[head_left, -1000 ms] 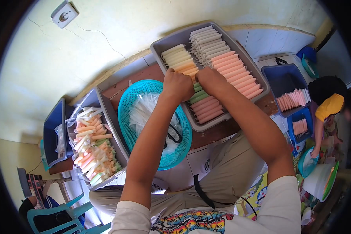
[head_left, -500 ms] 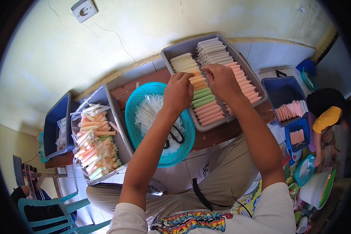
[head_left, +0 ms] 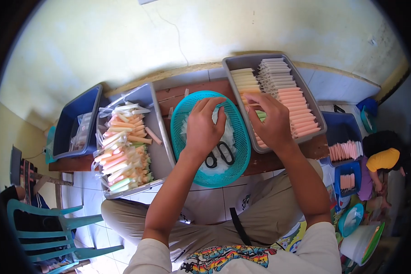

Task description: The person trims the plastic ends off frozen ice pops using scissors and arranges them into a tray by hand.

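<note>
My left hand [head_left: 205, 125] hovers over the turquoise basket [head_left: 247, 157], its fingers curved and apart with nothing in them. Clear plastic bags and black-handled scissors [head_left: 225, 153] lie in that basket. My right hand [head_left: 269, 119] is over the near left part of a grey tray [head_left: 322, 119], fingers apart, with nothing visible in it. Filled tubes lie in rows there: white tubes [head_left: 276, 73], pale yellow tubes [head_left: 244, 78] and pink tubes [head_left: 299, 109]. My right hand partly hides the orange and green ones.
Left of the basket, a second grey tray [head_left: 162, 123] holds a loose pile of mixed tubes [head_left: 123, 150]. Beyond it is a blue bin [head_left: 67, 114]. A green chair [head_left: 45, 233] stands at lower left. Blue bins [head_left: 342, 128] and a person in yellow [head_left: 382, 160] are at right.
The view has swung, so the trays and basket sit further right and the left tray shows more. My hands have come apart, and my left hand is now over the basket.
</note>
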Tool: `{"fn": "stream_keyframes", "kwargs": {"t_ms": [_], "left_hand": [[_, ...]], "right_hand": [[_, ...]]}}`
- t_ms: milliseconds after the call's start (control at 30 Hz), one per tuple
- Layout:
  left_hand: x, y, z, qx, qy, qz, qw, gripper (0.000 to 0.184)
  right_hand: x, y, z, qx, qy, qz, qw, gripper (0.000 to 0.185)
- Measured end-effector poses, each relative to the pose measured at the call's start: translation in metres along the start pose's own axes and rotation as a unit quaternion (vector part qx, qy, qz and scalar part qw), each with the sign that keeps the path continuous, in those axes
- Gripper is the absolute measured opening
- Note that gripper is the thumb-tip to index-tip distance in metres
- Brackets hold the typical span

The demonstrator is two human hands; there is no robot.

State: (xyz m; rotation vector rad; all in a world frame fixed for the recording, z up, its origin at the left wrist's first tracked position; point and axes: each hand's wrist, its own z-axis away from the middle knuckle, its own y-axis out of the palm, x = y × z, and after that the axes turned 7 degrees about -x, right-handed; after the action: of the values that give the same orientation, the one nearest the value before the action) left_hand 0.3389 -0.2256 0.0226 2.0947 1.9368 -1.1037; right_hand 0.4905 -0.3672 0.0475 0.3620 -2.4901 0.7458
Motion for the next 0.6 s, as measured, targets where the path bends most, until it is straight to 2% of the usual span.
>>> {"fn": "stream_keyframes", "kwargs": {"t_ms": [167, 600], "left_hand": [[0.000, -0.038, 0.015, -0.030, -0.008, -0.011, 0.999, 0.021], [0.025, -0.150, 0.056, -0.074, -0.077, -0.093, 0.990, 0.020]], "right_hand": [[0.027, 0.022, 0.011, 0.033, 0.018, -0.058, 0.998, 0.030], [0.090, 0.102, 0.018, 0.121, -0.029, -0.159, 0.979, 0.032]]}}
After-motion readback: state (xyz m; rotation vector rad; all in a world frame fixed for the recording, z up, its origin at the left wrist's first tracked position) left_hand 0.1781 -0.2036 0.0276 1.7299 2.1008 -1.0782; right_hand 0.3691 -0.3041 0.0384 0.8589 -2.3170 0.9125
